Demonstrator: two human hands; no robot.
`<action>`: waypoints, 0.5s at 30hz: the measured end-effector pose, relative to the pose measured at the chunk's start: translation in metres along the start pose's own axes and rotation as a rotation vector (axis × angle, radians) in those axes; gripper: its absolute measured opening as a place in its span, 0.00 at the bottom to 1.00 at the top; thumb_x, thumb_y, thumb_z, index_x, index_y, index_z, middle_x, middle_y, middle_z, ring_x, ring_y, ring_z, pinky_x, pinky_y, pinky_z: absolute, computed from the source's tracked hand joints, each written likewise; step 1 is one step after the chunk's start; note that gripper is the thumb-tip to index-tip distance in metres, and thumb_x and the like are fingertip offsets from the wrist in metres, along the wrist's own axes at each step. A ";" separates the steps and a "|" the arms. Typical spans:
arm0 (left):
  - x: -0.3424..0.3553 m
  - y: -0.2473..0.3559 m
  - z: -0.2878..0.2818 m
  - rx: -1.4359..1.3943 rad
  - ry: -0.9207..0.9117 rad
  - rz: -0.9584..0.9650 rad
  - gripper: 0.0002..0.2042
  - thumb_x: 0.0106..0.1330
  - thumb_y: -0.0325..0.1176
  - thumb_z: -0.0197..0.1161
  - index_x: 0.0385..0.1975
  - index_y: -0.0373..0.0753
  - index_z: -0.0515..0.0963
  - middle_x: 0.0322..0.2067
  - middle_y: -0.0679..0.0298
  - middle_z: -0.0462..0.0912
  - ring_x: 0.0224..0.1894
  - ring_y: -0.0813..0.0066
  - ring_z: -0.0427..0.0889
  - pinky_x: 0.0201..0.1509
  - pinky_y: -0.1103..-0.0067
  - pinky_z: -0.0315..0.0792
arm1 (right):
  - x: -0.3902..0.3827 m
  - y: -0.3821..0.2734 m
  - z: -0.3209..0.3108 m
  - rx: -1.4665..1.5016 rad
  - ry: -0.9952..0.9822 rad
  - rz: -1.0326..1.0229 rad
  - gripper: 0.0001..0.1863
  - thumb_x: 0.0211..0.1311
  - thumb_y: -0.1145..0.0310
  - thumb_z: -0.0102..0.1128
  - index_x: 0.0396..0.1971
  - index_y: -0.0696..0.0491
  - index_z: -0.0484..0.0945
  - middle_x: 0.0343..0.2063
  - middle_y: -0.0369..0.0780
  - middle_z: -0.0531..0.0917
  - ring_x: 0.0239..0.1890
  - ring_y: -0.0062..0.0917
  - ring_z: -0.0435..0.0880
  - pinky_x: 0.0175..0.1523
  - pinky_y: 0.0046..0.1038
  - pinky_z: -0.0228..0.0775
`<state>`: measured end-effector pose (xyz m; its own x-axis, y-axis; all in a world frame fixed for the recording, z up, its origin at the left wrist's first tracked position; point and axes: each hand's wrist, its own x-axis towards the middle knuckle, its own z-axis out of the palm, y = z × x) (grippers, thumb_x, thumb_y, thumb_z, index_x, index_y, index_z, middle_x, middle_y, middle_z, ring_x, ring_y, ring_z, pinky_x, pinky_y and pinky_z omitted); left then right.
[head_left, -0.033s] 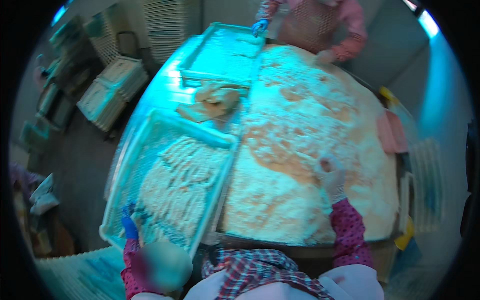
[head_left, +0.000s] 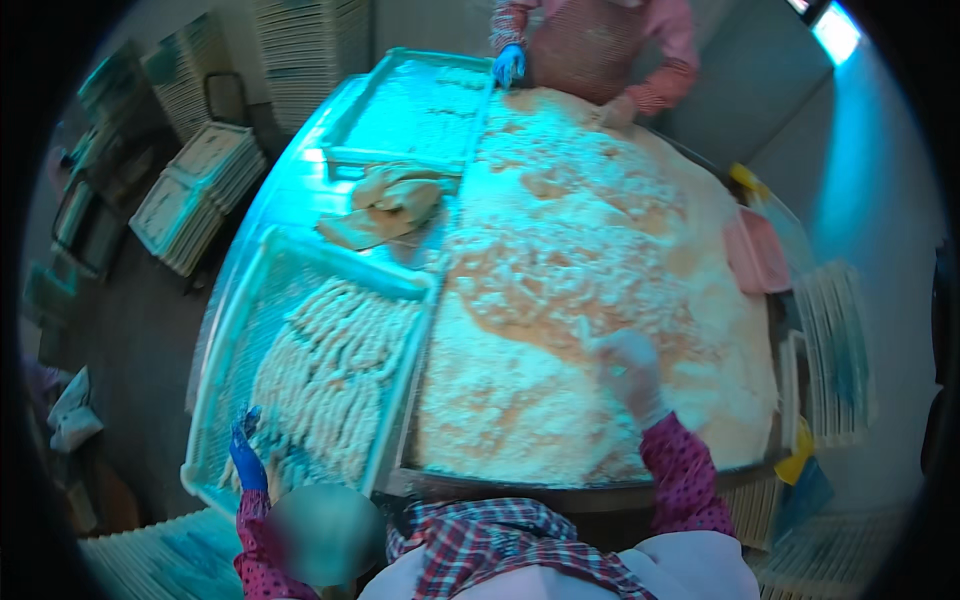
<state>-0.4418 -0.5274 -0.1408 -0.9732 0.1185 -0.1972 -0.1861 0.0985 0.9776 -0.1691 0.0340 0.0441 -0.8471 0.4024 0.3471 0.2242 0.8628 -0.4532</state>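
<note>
My left hand (head_left: 247,458), in a blue glove, is at the near left side of a pale plastic tray (head_left: 192,440). Its fingers stretch out beside rows of whitish, flour-coated strips (head_left: 335,365) that lie side by side in the tray. Over the crumbly white flour (head_left: 510,400) on the table's right half is my right hand (head_left: 632,375), in a whitish glove. Its fingers curl together near the edge of a heap of floured pieces (head_left: 580,265). What they hold, if anything, is hidden and blurred.
Across the table a person (head_left: 590,50) works with one blue-gloved hand by a second tray (head_left: 400,110). A crumpled tan cloth (head_left: 385,205) lies between the trays. A pink tub (head_left: 757,250) sits at the right edge. Stacked trays (head_left: 200,195) stand left and right.
The whole view has shifted slightly left. My right hand has come a little nearer to me over the flour, while my left hand stays at the tray's side.
</note>
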 end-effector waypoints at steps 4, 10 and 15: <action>-0.048 0.052 0.099 0.204 -0.245 0.452 0.24 0.69 0.46 0.44 0.56 0.34 0.69 0.52 0.54 0.74 0.54 0.64 0.73 0.62 0.68 0.59 | -0.084 0.022 -0.010 0.093 -0.321 -0.081 0.10 0.48 0.73 0.60 0.33 0.54 0.75 0.34 0.41 0.80 0.42 0.36 0.79 0.51 0.34 0.68; -0.159 0.085 0.320 0.307 -0.789 0.552 0.24 0.60 0.27 0.57 0.58 0.39 0.66 0.48 0.53 0.76 0.47 0.55 0.77 0.48 0.69 0.72 | -0.138 0.039 0.039 0.400 -0.035 0.594 0.14 0.60 0.67 0.56 0.44 0.56 0.73 0.36 0.44 0.79 0.40 0.28 0.79 0.45 0.29 0.71; -0.201 0.058 0.465 0.466 -0.842 0.693 0.20 0.60 0.30 0.56 0.54 0.38 0.70 0.44 0.49 0.77 0.43 0.52 0.77 0.46 0.66 0.72 | -0.122 0.030 0.019 0.445 0.288 0.567 0.19 0.61 0.68 0.56 0.51 0.57 0.68 0.40 0.43 0.78 0.43 0.29 0.78 0.48 0.29 0.69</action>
<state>-0.1940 -0.0865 -0.0788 -0.4192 0.8840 0.2069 0.5825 0.0871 0.8082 -0.0687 0.0052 -0.0278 -0.4881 0.8621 0.1360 0.3200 0.3218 -0.8911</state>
